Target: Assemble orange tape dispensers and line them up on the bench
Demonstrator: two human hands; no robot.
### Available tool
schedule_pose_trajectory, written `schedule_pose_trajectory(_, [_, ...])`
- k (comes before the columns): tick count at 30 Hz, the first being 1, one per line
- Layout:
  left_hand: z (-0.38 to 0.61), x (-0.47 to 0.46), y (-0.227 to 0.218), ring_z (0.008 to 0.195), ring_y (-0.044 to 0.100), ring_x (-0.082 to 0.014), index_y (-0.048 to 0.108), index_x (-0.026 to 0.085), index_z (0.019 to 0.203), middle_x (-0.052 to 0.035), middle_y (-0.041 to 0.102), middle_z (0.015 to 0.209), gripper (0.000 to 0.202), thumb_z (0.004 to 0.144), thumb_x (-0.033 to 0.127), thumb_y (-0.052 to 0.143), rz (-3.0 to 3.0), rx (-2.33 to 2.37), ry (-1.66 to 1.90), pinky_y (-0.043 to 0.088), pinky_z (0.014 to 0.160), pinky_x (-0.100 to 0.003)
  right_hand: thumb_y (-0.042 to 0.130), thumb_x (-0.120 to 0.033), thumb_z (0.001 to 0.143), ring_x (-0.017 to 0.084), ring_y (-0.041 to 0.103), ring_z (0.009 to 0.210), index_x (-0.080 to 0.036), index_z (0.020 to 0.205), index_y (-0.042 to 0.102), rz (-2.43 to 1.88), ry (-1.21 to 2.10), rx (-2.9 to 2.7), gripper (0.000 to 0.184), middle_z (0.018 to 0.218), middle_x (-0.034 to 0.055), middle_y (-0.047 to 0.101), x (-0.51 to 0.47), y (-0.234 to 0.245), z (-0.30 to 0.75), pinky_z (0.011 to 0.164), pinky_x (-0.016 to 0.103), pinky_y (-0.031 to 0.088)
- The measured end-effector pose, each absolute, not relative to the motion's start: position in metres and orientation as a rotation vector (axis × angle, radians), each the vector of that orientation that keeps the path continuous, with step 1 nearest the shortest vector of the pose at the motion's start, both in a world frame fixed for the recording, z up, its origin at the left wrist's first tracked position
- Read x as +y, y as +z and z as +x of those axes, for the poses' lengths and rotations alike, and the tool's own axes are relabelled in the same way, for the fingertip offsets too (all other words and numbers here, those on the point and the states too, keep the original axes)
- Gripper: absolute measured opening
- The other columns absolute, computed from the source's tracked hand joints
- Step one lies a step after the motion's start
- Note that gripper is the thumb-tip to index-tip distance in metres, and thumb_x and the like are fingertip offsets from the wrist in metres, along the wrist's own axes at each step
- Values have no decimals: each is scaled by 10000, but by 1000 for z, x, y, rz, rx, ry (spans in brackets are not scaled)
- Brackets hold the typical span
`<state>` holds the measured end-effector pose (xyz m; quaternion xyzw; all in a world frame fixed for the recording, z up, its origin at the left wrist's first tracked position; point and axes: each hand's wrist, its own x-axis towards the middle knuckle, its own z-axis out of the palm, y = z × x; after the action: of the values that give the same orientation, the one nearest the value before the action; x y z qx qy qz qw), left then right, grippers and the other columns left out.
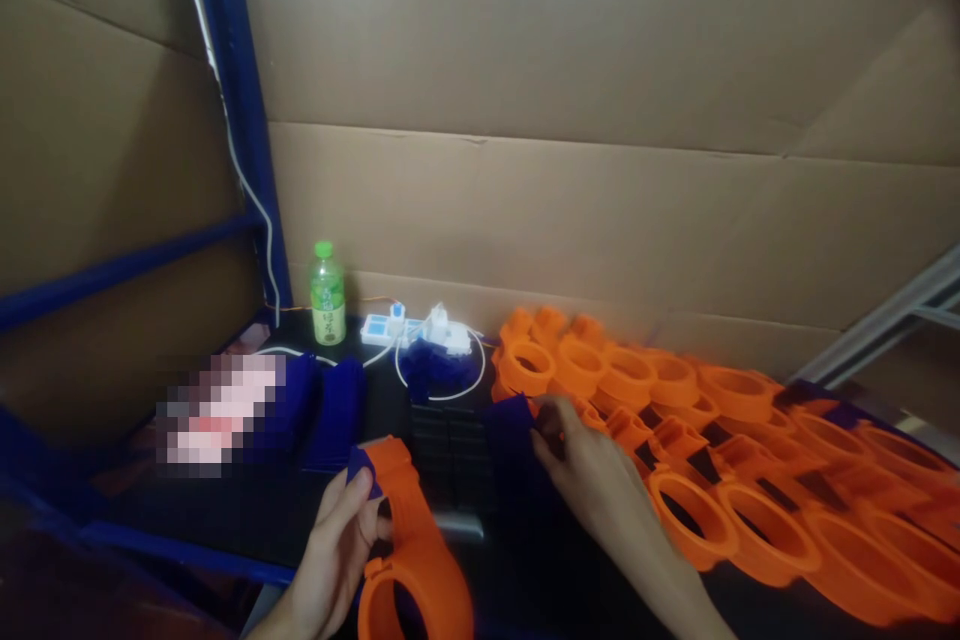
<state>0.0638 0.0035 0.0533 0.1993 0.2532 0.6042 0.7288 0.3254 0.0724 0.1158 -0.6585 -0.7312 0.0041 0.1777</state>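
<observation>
My left hand [334, 555] grips an orange plastic ring part [411, 550] near the bottom edge, with a small dark blue piece [362, 468] fitted at its top end. My right hand [592, 480] reaches forward over the black bench, its fingers pinched on a dark blue piece [511, 420] from a stack beside the orange parts. Several more orange ring parts [720, 460] lie in rows to the right of that hand.
A green drink bottle [328, 295] stands at the back left beside a white power strip with cables [409, 330]. Stacks of dark blue pieces [337, 410] sit on the left. Cardboard sheets [600, 150] wall the back and left. A blue rack post [236, 110] rises at left.
</observation>
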Motion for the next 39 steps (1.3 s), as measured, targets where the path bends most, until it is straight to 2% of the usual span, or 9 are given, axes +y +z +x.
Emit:
schedule_pose_trajectory(4, [65, 2, 58, 719, 741, -272, 667, 139, 1149, -141, 776, 917, 448, 823, 447, 670, 423, 556, 1278, 567, 649, -339, 450, -390, 934, 210, 665, 613, -221, 1246, 505, -1769, -81, -2007, 359, 812, 21, 692, 68, 124, 325, 529, 288, 428])
schedule_pose_trajectory(9, [70, 2, 61, 911, 726, -301, 472, 251, 1421, -147, 734, 1157, 637, 848, 469, 641, 449, 544, 1336, 550, 798, -400, 471, -405, 953, 226, 678, 841, -229, 1170, 636, -1434, -134, -2012, 325, 1004, 75, 700, 45, 138, 300, 737, 346, 536])
schedule_pose_trajectory(12, [74, 1, 62, 1002, 697, -325, 409, 275, 1466, -150, 703, 1234, 673, 861, 478, 623, 449, 540, 1356, 536, 838, -426, 486, -336, 960, 206, 668, 861, -239, 1147, 661, -1245, -57, -2100, 273, 1023, 73, 685, 26, 147, 276, 763, 336, 553])
schedule_pose_trajectory(16, [75, -4, 63, 1049, 679, -331, 424, 272, 1461, -148, 694, 1255, 655, 865, 459, 625, 461, 534, 1392, 533, 846, -404, 524, -260, 944, 191, 659, 926, -254, 1094, 660, -1071, 204, -2217, 202, 1036, 57, 672, 7, 157, 253, 772, 302, 570])
schedule_pose_trajectory(19, [74, -9, 65, 1030, 683, -311, 435, 286, 1454, -131, 712, 1225, 634, 871, 455, 618, 459, 554, 1410, 537, 835, -383, 611, -241, 888, 207, 625, 1075, -259, 1055, 643, -1002, 357, -2252, 171, 1187, 52, 633, 0, 158, 246, 881, 310, 561])
schedule_pose_trajectory(22, [73, -13, 67, 916, 707, -288, 432, 273, 1456, -129, 751, 1119, 649, 863, 436, 638, 450, 605, 1406, 549, 794, -380, 678, -246, 838, 220, 591, 1160, -255, 1042, 614, -1024, 467, -2247, 214, 1307, 45, 577, -1, 153, 244, 958, 328, 534])
schedule_pose_trajectory(28, [72, -15, 67, 630, 672, -197, 430, 303, 1449, -64, 762, 857, 692, 822, 426, 694, 424, 659, 1421, 562, 695, -358, 699, -356, 837, 207, 602, 1137, -256, 1072, 605, -1054, 619, -2223, 272, 1266, 46, 596, 3, 151, 241, 953, 313, 534])
schedule_pose_trajectory(35, [71, -13, 64, 797, 712, -257, 387, 278, 1458, -117, 741, 1059, 703, 835, 428, 675, 473, 716, 1472, 568, 688, -356, 679, -307, 850, 193, 588, 1133, -222, 1061, 618, -1108, 680, -2235, 236, 1251, 59, 586, 1, 159, 236, 976, 302, 506])
schedule_pose_trajectory(39, [72, -11, 61, 792, 709, -259, 360, 267, 1457, -134, 726, 1078, 682, 857, 416, 650, 529, 679, 1487, 568, 681, -366, 646, -276, 874, 167, 591, 1104, -227, 1083, 602, -1133, 737, -2205, 219, 1215, 39, 595, 2, 159, 236, 968, 279, 493])
